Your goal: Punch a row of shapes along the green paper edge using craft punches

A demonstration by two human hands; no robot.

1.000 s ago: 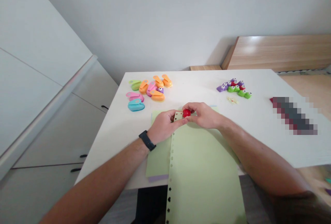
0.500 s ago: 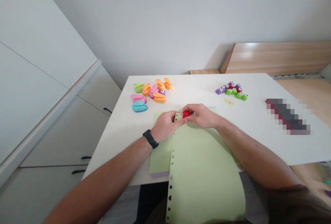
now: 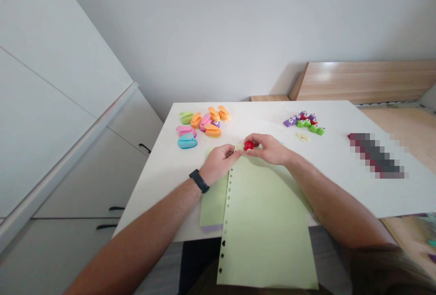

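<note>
My right hand point(image 3: 270, 149) pinches a small red paper punch point(image 3: 248, 145) at the far top edge of a light green paper sheet point(image 3: 269, 222). My left hand point(image 3: 220, 162), with a black band on its wrist, grips the sheet's top left corner beside the punch. A row of punched holes runs down the sheet's left edge. The sheet hangs over the near edge of the white table point(image 3: 340, 167) toward me. Under it lies a stack of paper point(image 3: 213, 208), green on top with a purple sheet at the bottom.
Several large coloured punches point(image 3: 202, 124) lie at the table's far left. A cluster of small purple, green and red punches point(image 3: 304, 122) sits at the far right, with paper scraps point(image 3: 302, 136) near it. White cabinets point(image 3: 68, 127) stand at left, a wooden bed frame point(image 3: 364, 81) behind.
The red punch and my right hand have shifted slightly right along the sheet's top edge. The camera tilted, so the table sits a little lower and right in view.
</note>
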